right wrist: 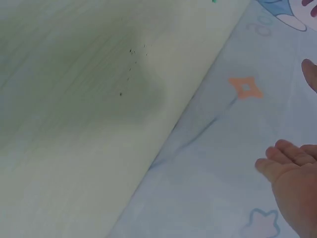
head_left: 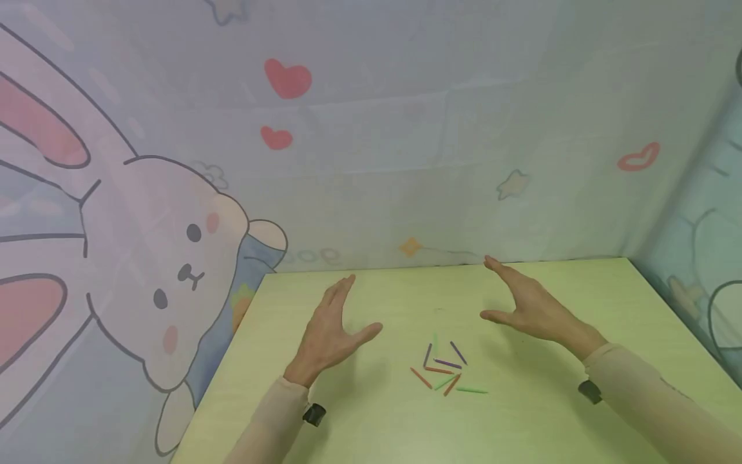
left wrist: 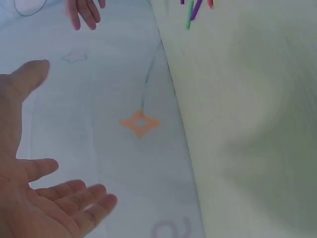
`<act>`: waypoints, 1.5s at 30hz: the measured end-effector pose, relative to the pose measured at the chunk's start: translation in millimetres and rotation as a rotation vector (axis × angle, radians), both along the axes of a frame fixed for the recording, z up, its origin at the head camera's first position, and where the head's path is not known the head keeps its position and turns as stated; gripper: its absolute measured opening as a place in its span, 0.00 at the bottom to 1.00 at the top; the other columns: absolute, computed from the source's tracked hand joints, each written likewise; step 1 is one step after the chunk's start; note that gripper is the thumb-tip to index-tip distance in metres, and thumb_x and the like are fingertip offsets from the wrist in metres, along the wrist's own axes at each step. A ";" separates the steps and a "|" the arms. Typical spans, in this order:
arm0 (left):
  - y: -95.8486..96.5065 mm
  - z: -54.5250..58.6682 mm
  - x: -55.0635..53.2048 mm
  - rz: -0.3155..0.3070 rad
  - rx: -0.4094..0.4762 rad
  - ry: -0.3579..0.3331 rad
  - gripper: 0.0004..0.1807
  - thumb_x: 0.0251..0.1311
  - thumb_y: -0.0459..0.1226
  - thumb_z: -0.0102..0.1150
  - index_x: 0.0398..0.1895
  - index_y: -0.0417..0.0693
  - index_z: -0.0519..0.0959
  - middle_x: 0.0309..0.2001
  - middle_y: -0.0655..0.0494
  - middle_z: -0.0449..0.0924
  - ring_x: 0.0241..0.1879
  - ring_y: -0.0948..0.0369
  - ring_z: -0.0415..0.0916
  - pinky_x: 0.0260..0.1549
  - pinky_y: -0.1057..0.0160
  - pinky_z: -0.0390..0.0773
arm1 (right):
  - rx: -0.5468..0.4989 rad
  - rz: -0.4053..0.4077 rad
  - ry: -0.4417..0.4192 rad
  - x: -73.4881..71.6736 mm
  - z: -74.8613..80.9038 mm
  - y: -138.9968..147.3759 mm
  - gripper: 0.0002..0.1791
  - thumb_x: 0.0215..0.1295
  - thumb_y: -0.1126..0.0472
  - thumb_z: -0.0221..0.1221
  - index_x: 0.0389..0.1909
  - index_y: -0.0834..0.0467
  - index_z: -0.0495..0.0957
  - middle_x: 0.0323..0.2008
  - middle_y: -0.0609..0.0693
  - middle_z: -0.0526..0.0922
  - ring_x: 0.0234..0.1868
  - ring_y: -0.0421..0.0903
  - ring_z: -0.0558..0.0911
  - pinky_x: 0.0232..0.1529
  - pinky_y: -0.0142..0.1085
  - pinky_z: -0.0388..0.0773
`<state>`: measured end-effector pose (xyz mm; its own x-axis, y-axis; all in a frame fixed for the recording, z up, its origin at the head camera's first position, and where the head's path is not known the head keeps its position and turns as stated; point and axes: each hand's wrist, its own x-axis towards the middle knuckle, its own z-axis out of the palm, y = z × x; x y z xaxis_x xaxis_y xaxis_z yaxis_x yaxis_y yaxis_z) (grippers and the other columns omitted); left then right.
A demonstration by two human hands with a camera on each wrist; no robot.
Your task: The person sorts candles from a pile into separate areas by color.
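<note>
The empty left hand (head_left: 326, 336) and right hand (head_left: 536, 310) hovered apart, thumbs spread, at nine and two o'clock from slim red, purple and green sticks (head_left: 439, 370), seemingly plastic, scattered on the pale-green surface (head_left: 394, 425). Handling seemed not yet begun; the next move likely called for a fingertip pinch.

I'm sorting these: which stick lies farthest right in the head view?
The green stick at lower right; all the other sticks end farther left.

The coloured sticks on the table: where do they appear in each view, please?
Head: coloured sticks in lower half, right of centre.
Left wrist: top edge, right of centre, cut off.
Right wrist: top edge, only a green tip, probably one stick's.
Shared landmark: orange diamond print.
</note>
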<state>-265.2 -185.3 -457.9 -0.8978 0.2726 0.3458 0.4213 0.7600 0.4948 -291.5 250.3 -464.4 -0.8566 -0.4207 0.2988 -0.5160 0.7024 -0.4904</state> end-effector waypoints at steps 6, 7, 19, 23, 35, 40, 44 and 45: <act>7.2 -7.2 0.6 -0.133 0.195 0.049 0.49 0.64 0.42 0.82 0.85 0.45 0.68 0.78 0.44 0.75 0.73 0.46 0.78 0.66 0.47 0.84 | -0.101 0.059 0.039 -4.7 -0.2 -4.9 0.52 0.68 0.53 0.80 0.86 0.62 0.63 0.79 0.61 0.75 0.74 0.67 0.79 0.72 0.59 0.77; 8.8 -8.4 1.0 -0.146 0.212 0.050 0.47 0.64 0.40 0.82 0.84 0.44 0.70 0.76 0.44 0.77 0.71 0.46 0.80 0.65 0.48 0.85 | -0.116 0.071 0.035 -6.0 -0.8 -6.1 0.49 0.68 0.56 0.80 0.84 0.63 0.66 0.78 0.61 0.76 0.73 0.66 0.81 0.71 0.58 0.79; 31.2 -15.7 1.1 -0.199 0.208 0.066 0.25 0.64 0.34 0.82 0.64 0.48 0.88 0.53 0.53 0.92 0.49 0.55 0.90 0.54 0.51 0.90 | -0.168 0.115 -0.043 -28.7 -18.1 -23.2 0.32 0.69 0.66 0.76 0.73 0.58 0.82 0.65 0.56 0.89 0.62 0.59 0.89 0.66 0.57 0.84; 42.8 -15.1 5.2 -0.249 0.206 0.042 0.17 0.65 0.32 0.80 0.56 0.46 0.91 0.48 0.52 0.93 0.44 0.55 0.91 0.49 0.50 0.91 | -0.178 0.155 -0.063 -33.5 -23.8 -30.9 0.28 0.70 0.67 0.76 0.70 0.56 0.84 0.63 0.52 0.90 0.62 0.58 0.88 0.67 0.53 0.84; 89.5 -33.2 17.7 -0.372 0.084 -0.102 0.02 0.69 0.33 0.77 0.41 0.48 0.95 0.36 0.62 0.92 0.33 0.76 0.80 0.35 0.74 0.82 | -0.149 0.312 -0.072 -40.4 -46.9 -54.7 0.19 0.71 0.68 0.74 0.60 0.52 0.89 0.55 0.51 0.93 0.54 0.46 0.90 0.58 0.52 0.88; 104.5 -43.2 20.0 -0.375 0.021 -0.149 0.02 0.67 0.33 0.79 0.40 0.49 0.95 0.35 0.64 0.92 0.31 0.78 0.80 0.36 0.78 0.81 | -0.137 0.360 -0.096 -43.0 -51.8 -59.5 0.15 0.73 0.69 0.72 0.58 0.55 0.89 0.55 0.50 0.92 0.56 0.45 0.88 0.60 0.47 0.87; 112.0 -52.3 21.9 -0.360 -0.038 -0.153 0.02 0.66 0.33 0.80 0.39 0.48 0.95 0.34 0.64 0.92 0.30 0.78 0.78 0.35 0.80 0.79 | -0.115 0.377 -0.106 -43.5 -55.7 -60.7 0.13 0.74 0.68 0.71 0.56 0.56 0.90 0.53 0.45 0.91 0.56 0.45 0.87 0.60 0.48 0.86; 113.6 -54.2 22.3 -0.354 -0.057 -0.148 0.02 0.65 0.34 0.80 0.39 0.48 0.95 0.33 0.65 0.91 0.30 0.77 0.77 0.34 0.80 0.78 | -0.107 0.378 -0.105 -43.7 -56.9 -60.7 0.13 0.74 0.68 0.71 0.55 0.56 0.90 0.53 0.44 0.91 0.56 0.45 0.87 0.60 0.47 0.86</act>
<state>-242.9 -71.7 -512.1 -0.7836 0.5898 0.1950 0.5901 0.6084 0.5307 -335.2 189.6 -521.3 -0.6760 -0.6830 0.2767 -0.6710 0.4153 -0.6142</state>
